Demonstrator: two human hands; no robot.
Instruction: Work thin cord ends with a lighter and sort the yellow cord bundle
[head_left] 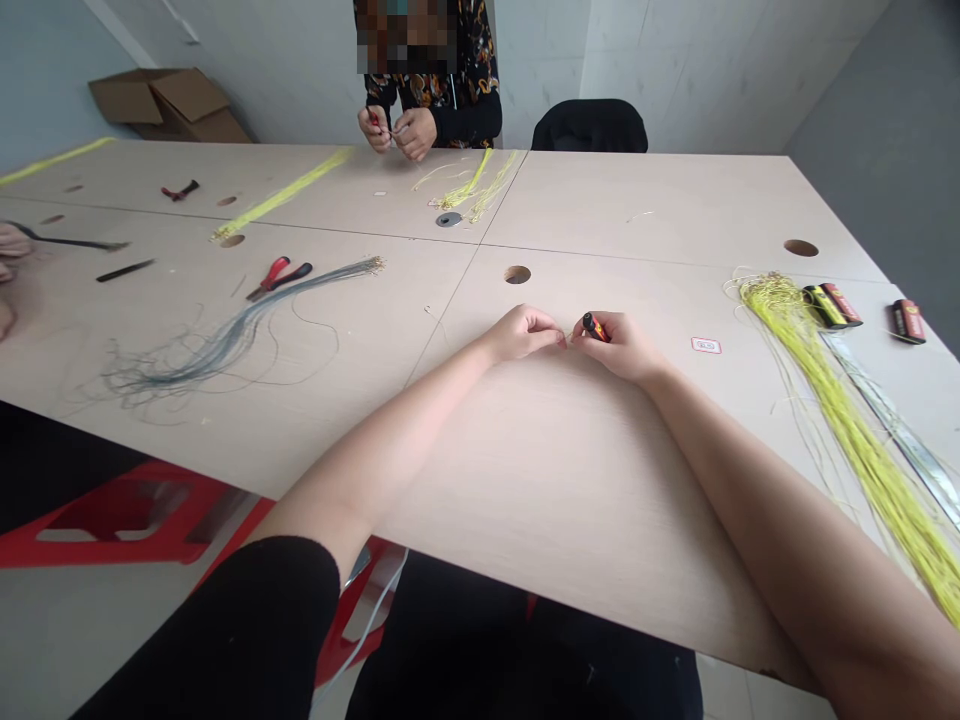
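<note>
My left hand (523, 332) is closed in a pinch above the pale table, with its fingertips at a thin yellowish strand, too fine to make out well. Close beside it, my right hand (616, 345) is wrapped round a small pen-like tool (596, 328) with a black end and red and yellow markings. The fingertips of both hands nearly meet, and the tool's lower end is hidden by the fingers. A small white label with a red border (706, 345) lies to the right of my right hand.
On the right lie a bundle of yellow strands (840, 390), a silvery strip (892, 415) and black-red cylinders (909, 322). Grey-blue strands (232, 335) and red-black pliers (276, 278) lie left. Across the table a co-worker's hands (412, 132) hold something red. Another person's hand (11, 245) shows at far left.
</note>
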